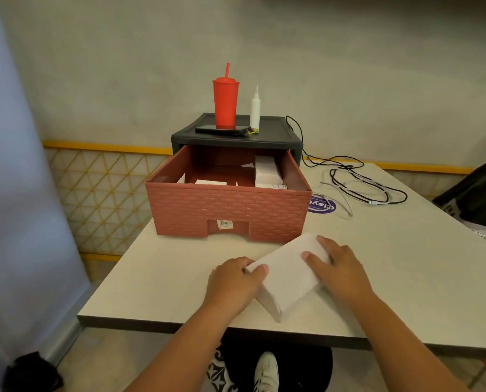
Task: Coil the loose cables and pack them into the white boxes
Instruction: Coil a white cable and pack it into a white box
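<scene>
Near the counter (151, 292) front edge, the left hand (233, 281) and right hand (338, 270) both grip a white box (290, 281). The cables (360, 182) lie uncoiled at the far right. Likely next: open the box, then fetch a cable.

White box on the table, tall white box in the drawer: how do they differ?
The box on the table is held by the left hand and right hand; the tall box in the drawer is untouched. The first lies askew, the second square to the drawer. Both are white.
</scene>
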